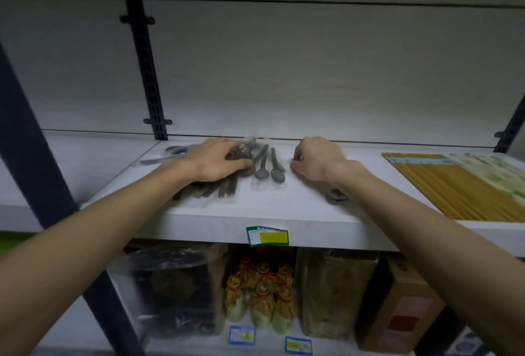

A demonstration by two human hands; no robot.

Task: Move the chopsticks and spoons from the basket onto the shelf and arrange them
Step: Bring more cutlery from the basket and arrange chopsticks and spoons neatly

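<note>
Grey packaged spoons (267, 166) lie at frame centre on the white shelf (284, 213). Left hand (218, 161) grips a stacked bundle, likely squaring it; right hand (316, 161) pinches a wrapper edge. Bamboo chopsticks (443, 185) lie right. Price label (267, 236) text is unreadable; basket not visible.

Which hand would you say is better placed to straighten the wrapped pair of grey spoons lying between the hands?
Probably the right hand: its fingertips already pinch the wrapper edge of the spoon pair, while the left hand holds the spoon pile.
</note>
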